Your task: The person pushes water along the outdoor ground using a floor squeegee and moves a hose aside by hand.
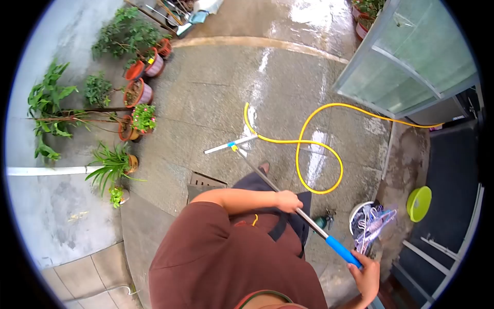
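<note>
My left hand is closed around the metal pole of a squeegee, about midway along it. Near the pole's blue grip, my right hand wraps round the upper end. The squeegee's long head, with a blue and yellow joint, rests on the wet concrete floor ahead of me. A yellow hose lies looped on the floor, and part of it runs beside the squeegee head.
Potted plants line the left wall. A drain grate lies near my feet. On the right are a basin of hangers, a green basin and a glass-panelled door. Tools stand at the top left.
</note>
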`<state>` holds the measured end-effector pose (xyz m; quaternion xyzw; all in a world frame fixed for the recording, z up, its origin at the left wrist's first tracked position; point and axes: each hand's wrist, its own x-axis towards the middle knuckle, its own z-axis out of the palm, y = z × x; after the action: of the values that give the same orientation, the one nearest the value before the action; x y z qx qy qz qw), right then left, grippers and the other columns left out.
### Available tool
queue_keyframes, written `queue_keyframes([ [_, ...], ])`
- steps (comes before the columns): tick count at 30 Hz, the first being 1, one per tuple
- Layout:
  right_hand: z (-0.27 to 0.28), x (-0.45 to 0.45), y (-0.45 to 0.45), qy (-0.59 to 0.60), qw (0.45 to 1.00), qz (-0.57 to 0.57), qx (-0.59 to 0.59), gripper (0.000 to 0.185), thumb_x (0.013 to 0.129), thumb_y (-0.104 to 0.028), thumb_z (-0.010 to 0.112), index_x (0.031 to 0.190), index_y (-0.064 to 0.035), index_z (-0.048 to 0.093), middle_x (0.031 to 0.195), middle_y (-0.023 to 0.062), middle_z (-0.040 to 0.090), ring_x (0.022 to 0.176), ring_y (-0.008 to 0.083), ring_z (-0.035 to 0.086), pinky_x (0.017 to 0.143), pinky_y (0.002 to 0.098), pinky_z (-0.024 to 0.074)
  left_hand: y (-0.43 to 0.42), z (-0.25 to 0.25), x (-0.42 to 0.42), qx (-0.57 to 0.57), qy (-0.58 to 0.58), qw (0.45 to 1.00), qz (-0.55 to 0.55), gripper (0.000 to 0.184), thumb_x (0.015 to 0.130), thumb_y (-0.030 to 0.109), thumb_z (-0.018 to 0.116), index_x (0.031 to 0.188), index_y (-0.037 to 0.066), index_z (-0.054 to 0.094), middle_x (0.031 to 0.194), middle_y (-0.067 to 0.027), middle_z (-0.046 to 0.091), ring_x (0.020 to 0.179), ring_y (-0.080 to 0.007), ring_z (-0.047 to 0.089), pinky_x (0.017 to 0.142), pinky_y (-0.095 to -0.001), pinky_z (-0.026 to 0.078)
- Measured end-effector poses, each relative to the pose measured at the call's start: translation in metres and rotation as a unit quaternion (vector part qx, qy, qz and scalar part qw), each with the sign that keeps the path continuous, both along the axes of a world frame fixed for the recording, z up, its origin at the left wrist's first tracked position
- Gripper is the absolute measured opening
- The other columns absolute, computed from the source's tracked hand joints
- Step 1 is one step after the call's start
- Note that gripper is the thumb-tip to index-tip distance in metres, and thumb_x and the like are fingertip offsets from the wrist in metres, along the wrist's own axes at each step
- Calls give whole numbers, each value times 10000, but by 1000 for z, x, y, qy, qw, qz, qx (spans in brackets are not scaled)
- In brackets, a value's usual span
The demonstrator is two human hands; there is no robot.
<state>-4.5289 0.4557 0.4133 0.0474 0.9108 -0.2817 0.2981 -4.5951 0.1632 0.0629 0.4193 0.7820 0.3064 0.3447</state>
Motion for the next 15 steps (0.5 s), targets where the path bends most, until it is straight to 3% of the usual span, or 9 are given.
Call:
queue_keyframes([
  [6,-28,31,-15,75,996,7,49,351,724,-75,773,1064,-2,721,851,220,700,707,350,682,678,385,523,10,-33,-10,-14,-11,998,-55,182,840,296,626,946,148,619,803,-155,678,797,-396,667,699,-530,516],
  [8,-26,44,-16,127,988,1,83,327,732,-86,771,1049,-17,732,807,207,695,677,369,660,647,407,508,28,-47,-16,45,25,998,-45,164,840,292,620,913,148,592,728,-135,658,726,-382,661,653,-535,498],
  [9,-16,44,-21,123,988,-34,82,321,744,-68,757,1058,-11,726,820,227,690,687,387,656,645,416,505,38,-49,-18,64,35,996,-44,158,838,292,619,891,149,581,696,-123,648,692,-374,657,629,-533,488],
  [11,7,43,-28,45,976,14,213,370,861,-178,726,1221,-98,690,1015,232,693,899,374,670,811,459,500,56,-46,-28,77,124,988,-53,141,846,294,602,866,159,567,646,-100,627,632,-353,642,567,-512,468],
  [14,-1,56,-46,174,971,-69,151,321,771,-46,732,1086,13,710,847,251,683,710,391,661,650,406,505,72,-37,-51,86,126,987,-43,109,847,293,587,855,186,565,635,-73,625,652,-321,652,607,-477,456],
  [15,-4,57,-54,160,972,-96,145,323,782,-41,724,1098,22,702,857,258,680,717,388,662,652,400,504,74,-46,-59,92,136,985,-48,103,842,297,589,856,196,574,639,-67,633,666,-313,662,635,-472,456],
])
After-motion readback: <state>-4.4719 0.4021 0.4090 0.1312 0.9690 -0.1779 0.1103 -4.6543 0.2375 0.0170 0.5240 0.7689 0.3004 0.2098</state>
